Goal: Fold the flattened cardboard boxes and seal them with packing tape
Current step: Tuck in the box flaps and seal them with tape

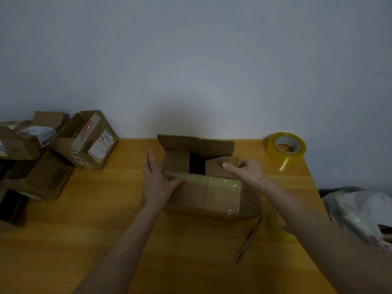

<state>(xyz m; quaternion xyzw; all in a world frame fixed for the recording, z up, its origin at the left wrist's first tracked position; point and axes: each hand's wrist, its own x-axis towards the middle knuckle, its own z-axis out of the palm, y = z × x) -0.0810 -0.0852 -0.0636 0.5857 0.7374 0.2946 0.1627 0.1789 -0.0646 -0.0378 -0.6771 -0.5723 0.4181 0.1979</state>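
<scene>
Against the left end of the open brown cardboard box (pixel 203 194) rests the left hand (pixel 158 183). Its fingers are straight and together, the palm is flat to the box wall, and the thumb is hooked over the near flap's taped fold. The right hand (pixel 248 170) reaches in from the other end. Its forefinger is stretched out on the right inner flap (pixel 216 166), the other fingers are bent beside it, and nothing is pinched as far as can be seen.

The box stands at the middle of the orange-yellow wooden table (pixel 191 251), close to the back edge. Its left inner flap (pixel 177 164) is also folded down, with a dark gap between the two. The far flap (pixel 197 144) stands up and leans slightly inward, and the near flap hangs forward over the front wall. A strip of clear shiny tape (pixel 212 180) runs along that flap's fold and down its right edge.

Just beside the right forearm lie a thin dark stick-like tool (pixel 249 239) and a partly hidden yellowish tape roll (pixel 282 228). A second roll of yellowish clear packing tape (pixel 285 146) sits at the far right corner of the table, with a loose end trailing toward the front.

Well apart on the left is a pile of worn labelled cardboard boxes (pixel 87 141). Off the table's right edge lies a crumpled white plastic bundle (pixel 360 209). Behind everything is a plain pale grey wall (pixel 191 60).
</scene>
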